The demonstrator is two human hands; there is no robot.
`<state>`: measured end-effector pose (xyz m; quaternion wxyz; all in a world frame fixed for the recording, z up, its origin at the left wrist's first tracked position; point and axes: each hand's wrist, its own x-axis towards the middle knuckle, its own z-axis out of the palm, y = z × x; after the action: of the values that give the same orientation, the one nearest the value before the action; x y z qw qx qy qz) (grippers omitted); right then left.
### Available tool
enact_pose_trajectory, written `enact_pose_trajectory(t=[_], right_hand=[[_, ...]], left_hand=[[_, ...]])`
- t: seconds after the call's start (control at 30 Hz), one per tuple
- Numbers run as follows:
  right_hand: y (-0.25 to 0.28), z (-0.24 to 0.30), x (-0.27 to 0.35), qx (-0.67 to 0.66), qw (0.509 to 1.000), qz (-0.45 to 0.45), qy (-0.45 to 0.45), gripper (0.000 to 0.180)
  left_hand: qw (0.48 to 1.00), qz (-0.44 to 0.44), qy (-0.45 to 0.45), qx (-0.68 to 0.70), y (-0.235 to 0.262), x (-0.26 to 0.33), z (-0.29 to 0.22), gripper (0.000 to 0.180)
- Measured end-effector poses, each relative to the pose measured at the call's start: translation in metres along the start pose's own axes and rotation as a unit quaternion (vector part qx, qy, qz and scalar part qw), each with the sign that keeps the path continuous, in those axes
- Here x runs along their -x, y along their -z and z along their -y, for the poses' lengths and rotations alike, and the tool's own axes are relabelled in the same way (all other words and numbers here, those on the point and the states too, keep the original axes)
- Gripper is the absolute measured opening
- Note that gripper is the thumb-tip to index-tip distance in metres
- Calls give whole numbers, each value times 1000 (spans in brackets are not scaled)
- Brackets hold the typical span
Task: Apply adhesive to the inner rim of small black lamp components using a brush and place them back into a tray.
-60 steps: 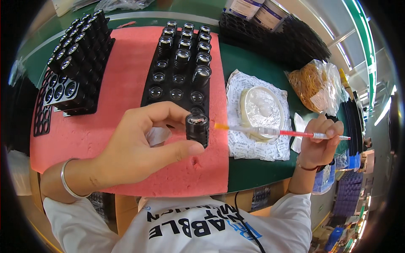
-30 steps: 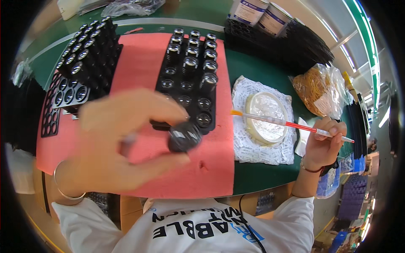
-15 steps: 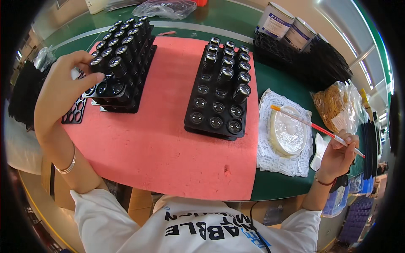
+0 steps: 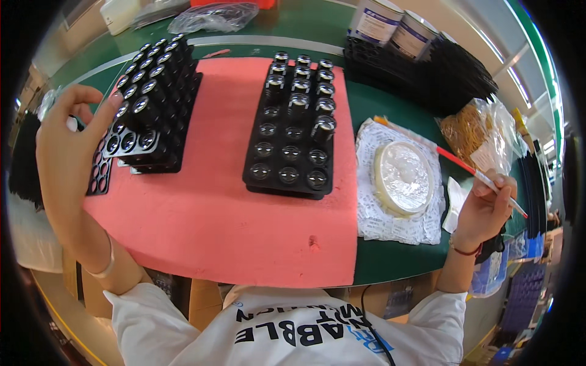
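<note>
My left hand point(image 4: 70, 137) is raised at the left side of the left black rack point(image 4: 160, 160). Its thumb and index finger are curved and slightly apart, with the thumb tip close to the black cylinders with shiny tops point(image 4: 144, 108). Its other fingers are partly hidden. My right hand point(image 4: 485, 210) grips a thin brush point(image 4: 462, 163) by its red and white handle. The yellow-orange tip hangs over the far left corner of a printed white sheet point(image 4: 397, 229), beyond a round dish point(image 4: 404, 177) with a glossy clear surface. A second black rack point(image 4: 282, 191) bears taller cylinders at its far end and low round ones nearby.
Both racks stand on a pink mat point(image 4: 220, 232) over a green table point(image 4: 390, 259). Tins point(image 4: 375, 21) and bundled black bristly pieces point(image 4: 458, 79) are at the far right. Beside them lies a clear bag of yellowish strands point(image 4: 479, 131). Plastic bags point(image 4: 213, 17) lie at the back.
My left hand has shifted away from me along the left rack. The brush tip has moved off the dish toward the sheet's far corner. The whole view has shifted slightly.
</note>
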<state>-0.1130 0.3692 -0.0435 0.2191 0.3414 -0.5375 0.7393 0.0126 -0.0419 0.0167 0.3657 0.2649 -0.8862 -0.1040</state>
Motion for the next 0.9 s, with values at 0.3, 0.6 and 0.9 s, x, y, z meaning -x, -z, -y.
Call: enact_pose_trajectory(t=[0.3, 0.6, 0.9], right_hand=[[6, -2, -2, 174, 968, 37, 177, 33], [15, 6, -2, 126, 972, 56, 190, 33], [19, 10, 2, 155, 962, 90, 207, 30]], left_hand=[[932, 117, -322, 119, -89, 37, -79, 26], [943, 183, -265, 83, -114, 28, -100, 29], [916, 150, -299, 219, -79, 51, -116, 27]])
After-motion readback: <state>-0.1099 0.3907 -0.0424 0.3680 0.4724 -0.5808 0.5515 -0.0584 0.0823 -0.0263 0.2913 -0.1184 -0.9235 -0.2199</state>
